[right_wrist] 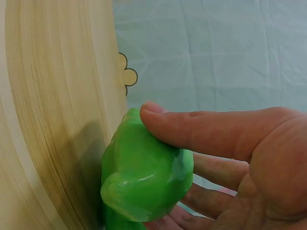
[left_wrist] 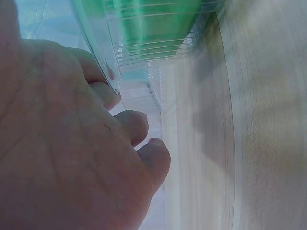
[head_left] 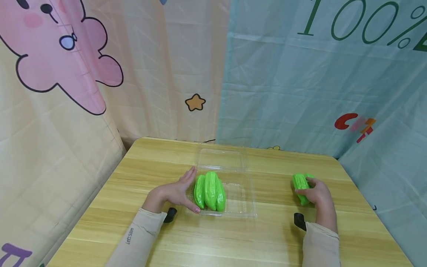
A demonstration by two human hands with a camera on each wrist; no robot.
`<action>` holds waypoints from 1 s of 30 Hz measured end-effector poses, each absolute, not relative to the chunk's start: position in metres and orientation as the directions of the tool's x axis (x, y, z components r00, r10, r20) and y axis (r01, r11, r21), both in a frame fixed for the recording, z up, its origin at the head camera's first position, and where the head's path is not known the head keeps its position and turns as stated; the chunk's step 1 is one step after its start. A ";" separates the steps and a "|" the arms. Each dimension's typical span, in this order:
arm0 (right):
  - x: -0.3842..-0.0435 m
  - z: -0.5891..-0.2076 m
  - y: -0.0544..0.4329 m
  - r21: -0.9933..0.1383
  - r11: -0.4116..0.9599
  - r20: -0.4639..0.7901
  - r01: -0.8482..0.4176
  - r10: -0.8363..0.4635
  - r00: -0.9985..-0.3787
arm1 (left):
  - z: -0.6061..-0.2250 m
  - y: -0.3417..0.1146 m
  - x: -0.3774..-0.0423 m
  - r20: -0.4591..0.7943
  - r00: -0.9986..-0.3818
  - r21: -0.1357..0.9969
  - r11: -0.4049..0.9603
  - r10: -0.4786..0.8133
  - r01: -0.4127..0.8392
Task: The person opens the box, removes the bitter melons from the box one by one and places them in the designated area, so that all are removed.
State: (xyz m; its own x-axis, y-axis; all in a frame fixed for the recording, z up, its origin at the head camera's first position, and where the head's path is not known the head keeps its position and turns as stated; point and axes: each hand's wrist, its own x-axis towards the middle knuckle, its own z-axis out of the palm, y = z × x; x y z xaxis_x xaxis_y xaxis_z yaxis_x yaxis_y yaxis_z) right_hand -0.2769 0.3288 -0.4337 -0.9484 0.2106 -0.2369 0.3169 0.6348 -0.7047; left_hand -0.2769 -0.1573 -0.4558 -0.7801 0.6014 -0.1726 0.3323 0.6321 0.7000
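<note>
A clear plastic clamshell box (head_left: 245, 196) lies open on the table, its lid (head_left: 220, 159) folded back toward the far edge. Side by side in its left part are three bright green, ridged bitter melons (head_left: 211, 191), seemingly toys. My left hand (head_left: 176, 191) spans the box's left side, thumb at the near corner and fingers toward the back. In the left wrist view, the fingers (left_wrist: 132, 127) touch the clear rim. Over at the right, my right hand (head_left: 317, 193) pinches a green bitter melon (right_wrist: 144, 172) between thumb and fingers. More green shows beside it, partly hidden.
The wooden table (head_left: 267, 241) reaches back to printed curtains (head_left: 283, 92) along its far side. A black strap end (head_left: 170, 215) sticks out at the left wrist, and another black strap end (head_left: 299, 221) at the right.
</note>
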 end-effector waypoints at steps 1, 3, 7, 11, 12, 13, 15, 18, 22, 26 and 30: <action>-0.277 -0.434 0.329 -0.701 0.639 -0.237 0.318 0.212 -0.948 | -0.455 -0.157 -0.277 -0.173 -0.781 0.697 0.635 0.600 0.334; -0.277 -0.434 0.329 -0.696 0.643 -0.239 0.321 0.215 -0.947 | -0.455 -0.157 -0.277 -0.172 -0.781 0.694 0.637 0.600 0.336; -0.278 -0.436 0.330 -0.682 0.659 -0.238 0.318 0.212 -0.948 | -0.455 -0.157 -0.277 -0.172 -0.781 0.691 0.639 0.600 0.339; -0.278 -0.438 0.330 -0.665 0.680 -0.226 0.309 0.212 -0.951 | -0.455 -0.157 -0.277 -0.173 -0.781 0.690 0.639 0.601 0.339; -0.279 -0.439 0.330 -0.660 0.685 -0.221 0.309 0.215 -0.951 | -0.455 -0.157 -0.277 -0.172 -0.781 0.690 0.639 0.600 0.339; -0.279 -0.439 0.329 -0.656 0.689 -0.217 0.309 0.220 -0.951 | -0.455 -0.157 -0.277 -0.173 -0.781 0.690 0.640 0.600 0.339; -0.280 -0.440 0.329 -0.646 0.699 -0.208 0.307 0.226 -0.952 | -0.455 -0.157 -0.277 -0.174 -0.782 0.689 0.641 0.599 0.338; -0.282 -0.442 0.328 -0.629 0.714 -0.198 0.306 0.234 -0.952 | -0.456 -0.157 -0.277 -0.171 -0.782 0.691 0.639 0.599 0.338; -0.284 -0.444 0.327 -0.593 0.750 -0.185 0.292 0.226 -0.956 | -0.455 -0.157 -0.277 -0.168 -0.782 0.695 0.635 0.601 0.338; -0.285 -0.446 0.325 -0.569 0.771 -0.175 0.286 0.227 -0.958 | -0.454 -0.157 -0.276 -0.169 -0.783 0.696 0.634 0.599 0.336; -0.286 -0.447 0.322 -0.566 0.768 -0.161 0.301 0.255 -0.953 | -0.454 -0.157 -0.276 -0.168 -0.783 0.697 0.634 0.599 0.335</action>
